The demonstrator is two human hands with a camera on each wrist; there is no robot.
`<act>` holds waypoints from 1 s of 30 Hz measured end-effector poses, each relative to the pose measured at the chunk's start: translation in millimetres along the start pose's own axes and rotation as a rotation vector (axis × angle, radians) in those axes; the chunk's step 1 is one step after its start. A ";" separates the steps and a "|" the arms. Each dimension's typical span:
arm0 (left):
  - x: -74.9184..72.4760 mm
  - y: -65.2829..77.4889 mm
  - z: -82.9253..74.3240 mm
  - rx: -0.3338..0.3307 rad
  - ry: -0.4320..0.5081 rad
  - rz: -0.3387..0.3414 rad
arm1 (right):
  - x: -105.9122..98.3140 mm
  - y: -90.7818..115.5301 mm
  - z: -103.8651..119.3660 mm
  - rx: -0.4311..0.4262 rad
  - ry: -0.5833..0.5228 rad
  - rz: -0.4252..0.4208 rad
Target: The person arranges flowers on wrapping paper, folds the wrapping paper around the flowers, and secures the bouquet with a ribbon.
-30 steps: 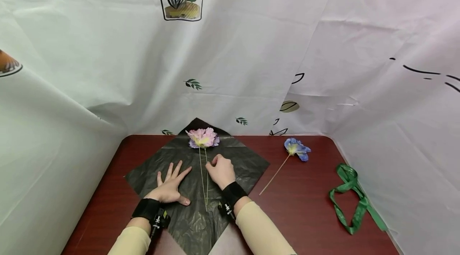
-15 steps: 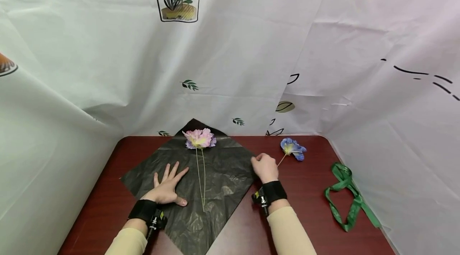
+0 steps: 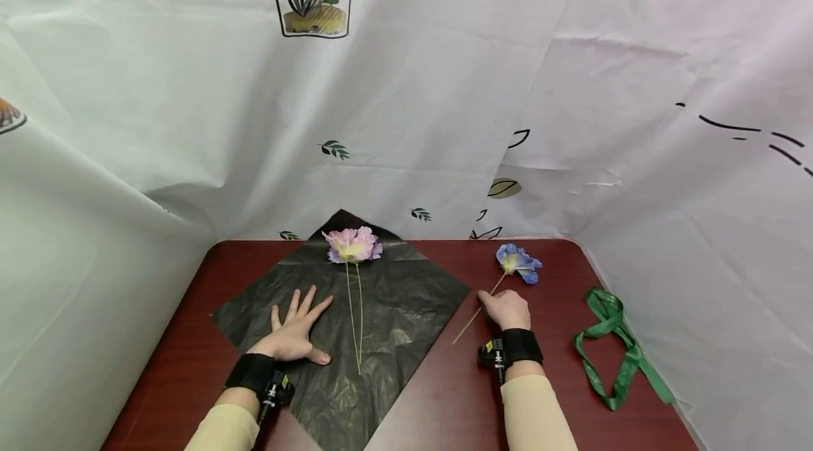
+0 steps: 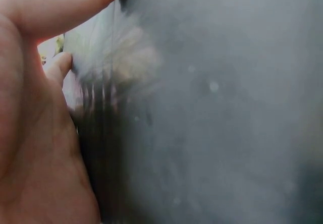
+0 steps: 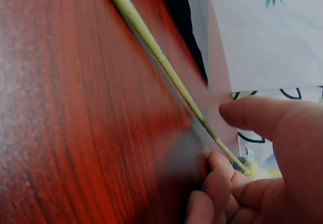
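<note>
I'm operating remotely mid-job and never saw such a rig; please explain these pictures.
No machine here: these are a person's bare left hand and right hand. The wide picture comes from a camera worn on the head, the close ones from each wrist. On the reddish-brown table lie a black sheet bearing pink and purple flowers, a blue flower and green ribbon. The left hand is spread on the sheet. The blue flower's stem runs between the right thumb and fingers; no firm grip shows.

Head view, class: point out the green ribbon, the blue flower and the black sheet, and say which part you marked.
Green ribbon (image 3: 614, 323): head view, where its strands cross below the upper loop.
Blue flower (image 3: 526, 265): head view, on its petals.
Black sheet (image 3: 406, 304): head view, on its bare right half.
</note>
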State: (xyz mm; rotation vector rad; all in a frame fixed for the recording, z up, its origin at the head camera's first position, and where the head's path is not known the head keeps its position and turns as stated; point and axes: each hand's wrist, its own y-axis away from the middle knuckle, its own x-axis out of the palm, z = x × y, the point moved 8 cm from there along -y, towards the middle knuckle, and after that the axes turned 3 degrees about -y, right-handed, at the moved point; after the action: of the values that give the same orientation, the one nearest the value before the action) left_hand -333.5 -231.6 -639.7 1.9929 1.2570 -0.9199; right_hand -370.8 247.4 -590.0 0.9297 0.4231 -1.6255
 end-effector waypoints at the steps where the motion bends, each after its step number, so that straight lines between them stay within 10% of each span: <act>1: -0.1 -0.1 -0.7 0.004 -0.001 -0.003 | -0.7 -0.2 -0.2 -0.001 -0.002 0.003; 30: -0.9 0.4 -0.6 -0.010 0.011 -0.006 | 0.4 5.6 -15.6 0.039 -0.066 -0.034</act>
State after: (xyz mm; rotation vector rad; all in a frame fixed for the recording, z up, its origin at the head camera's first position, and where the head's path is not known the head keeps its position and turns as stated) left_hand -333.2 -231.7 -638.5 1.9908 1.2715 -0.9048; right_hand -360.2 256.7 -598.8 0.8994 0.3642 -1.6964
